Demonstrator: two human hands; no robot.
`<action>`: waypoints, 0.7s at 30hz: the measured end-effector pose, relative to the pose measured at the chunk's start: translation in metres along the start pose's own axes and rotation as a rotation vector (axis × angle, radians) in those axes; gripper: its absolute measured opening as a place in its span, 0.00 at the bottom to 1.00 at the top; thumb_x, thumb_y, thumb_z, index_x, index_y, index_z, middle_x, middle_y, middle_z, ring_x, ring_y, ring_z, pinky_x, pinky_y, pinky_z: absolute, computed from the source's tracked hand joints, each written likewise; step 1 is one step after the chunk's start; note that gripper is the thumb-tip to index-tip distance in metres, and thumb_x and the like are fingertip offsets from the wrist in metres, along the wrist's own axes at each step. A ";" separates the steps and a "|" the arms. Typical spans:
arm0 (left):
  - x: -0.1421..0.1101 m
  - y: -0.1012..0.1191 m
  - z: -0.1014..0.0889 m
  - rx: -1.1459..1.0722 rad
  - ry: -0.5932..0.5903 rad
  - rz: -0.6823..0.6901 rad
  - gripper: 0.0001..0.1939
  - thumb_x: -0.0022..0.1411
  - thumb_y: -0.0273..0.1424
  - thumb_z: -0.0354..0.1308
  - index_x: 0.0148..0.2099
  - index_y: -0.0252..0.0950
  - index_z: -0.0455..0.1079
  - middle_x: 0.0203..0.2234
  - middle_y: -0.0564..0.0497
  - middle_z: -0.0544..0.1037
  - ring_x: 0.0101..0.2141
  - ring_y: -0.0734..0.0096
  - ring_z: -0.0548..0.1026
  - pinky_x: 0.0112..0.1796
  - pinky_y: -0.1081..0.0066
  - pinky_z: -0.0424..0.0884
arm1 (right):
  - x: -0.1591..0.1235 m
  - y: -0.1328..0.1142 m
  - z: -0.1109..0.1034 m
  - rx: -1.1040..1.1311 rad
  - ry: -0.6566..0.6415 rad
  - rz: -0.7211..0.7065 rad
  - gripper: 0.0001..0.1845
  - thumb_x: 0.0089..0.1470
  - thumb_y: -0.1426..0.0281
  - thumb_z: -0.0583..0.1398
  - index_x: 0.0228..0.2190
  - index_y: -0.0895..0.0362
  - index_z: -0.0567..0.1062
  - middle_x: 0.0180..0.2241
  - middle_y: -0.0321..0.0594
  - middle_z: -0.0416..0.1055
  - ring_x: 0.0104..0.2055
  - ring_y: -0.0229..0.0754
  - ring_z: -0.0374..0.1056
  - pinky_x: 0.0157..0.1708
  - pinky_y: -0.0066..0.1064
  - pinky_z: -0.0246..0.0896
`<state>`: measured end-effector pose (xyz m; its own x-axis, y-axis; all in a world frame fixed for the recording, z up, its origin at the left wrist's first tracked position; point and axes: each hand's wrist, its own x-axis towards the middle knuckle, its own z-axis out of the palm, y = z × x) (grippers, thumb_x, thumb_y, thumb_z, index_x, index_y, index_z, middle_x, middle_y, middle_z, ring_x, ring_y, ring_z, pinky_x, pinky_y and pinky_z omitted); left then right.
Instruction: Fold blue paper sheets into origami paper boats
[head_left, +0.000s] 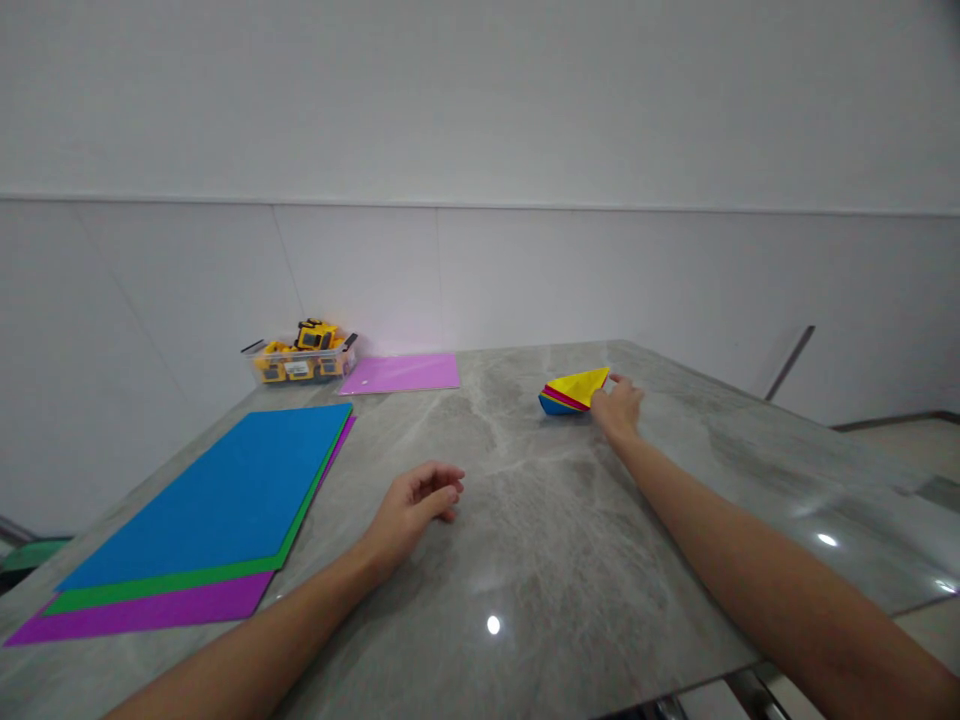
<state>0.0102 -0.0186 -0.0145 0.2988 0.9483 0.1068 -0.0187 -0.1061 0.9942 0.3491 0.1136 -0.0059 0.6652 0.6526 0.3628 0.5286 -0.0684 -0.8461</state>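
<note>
Paper boat (579,387) | likely light, crushable; hold by end | right hand (619,407) part-curled there, grip unclear | left hand (411,513) half-open, empty

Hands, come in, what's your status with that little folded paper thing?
Right hand: at folded paper, fingers on its right end. Left hand: nothing held, fingers curled. Nothing visible between the hands but bare tabletop.
</note>
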 end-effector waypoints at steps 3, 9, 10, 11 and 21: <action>0.001 -0.002 0.000 0.059 0.005 0.002 0.16 0.53 0.37 0.60 0.41 0.31 0.72 0.32 0.46 0.75 0.33 0.67 0.72 0.33 0.68 0.71 | -0.009 -0.013 -0.005 -0.020 0.044 -0.246 0.22 0.47 0.79 0.54 0.47 0.62 0.68 0.47 0.54 0.62 0.51 0.53 0.61 0.53 0.42 0.55; 0.004 -0.004 -0.003 0.407 0.110 0.032 0.10 0.56 0.31 0.54 0.39 0.32 0.72 0.32 0.46 0.76 0.30 0.67 0.73 0.33 0.68 0.71 | -0.050 -0.042 -0.007 0.027 -0.060 -0.637 0.14 0.47 0.78 0.54 0.37 0.59 0.72 0.36 0.44 0.68 0.37 0.45 0.65 0.42 0.36 0.61; 0.006 -0.001 -0.007 0.555 0.159 0.060 0.10 0.57 0.29 0.53 0.38 0.32 0.73 0.32 0.46 0.76 0.32 0.66 0.74 0.36 0.68 0.71 | -0.059 -0.046 -0.007 0.043 -0.098 -0.702 0.12 0.47 0.78 0.54 0.35 0.58 0.72 0.34 0.43 0.68 0.34 0.44 0.65 0.39 0.35 0.62; 0.008 0.003 -0.014 0.734 0.214 0.095 0.10 0.57 0.27 0.52 0.39 0.32 0.73 0.35 0.45 0.76 0.36 0.64 0.74 0.40 0.67 0.70 | -0.069 -0.049 -0.007 0.056 -0.141 -0.819 0.11 0.49 0.78 0.53 0.34 0.58 0.72 0.32 0.42 0.68 0.32 0.43 0.65 0.37 0.34 0.62; 0.024 0.029 -0.146 1.474 0.517 -0.581 0.36 0.48 0.49 0.62 0.54 0.30 0.68 0.53 0.25 0.67 0.53 0.29 0.65 0.44 0.42 0.65 | -0.111 -0.052 -0.006 0.145 -0.499 -1.112 0.10 0.57 0.76 0.51 0.33 0.56 0.72 0.32 0.41 0.70 0.32 0.41 0.68 0.33 0.31 0.63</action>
<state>-0.1222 0.0446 0.0192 -0.3888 0.9203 0.0441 0.9202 0.3855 0.0686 0.2507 0.0403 -0.0002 -0.4023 0.5213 0.7526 0.5946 0.7738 -0.2182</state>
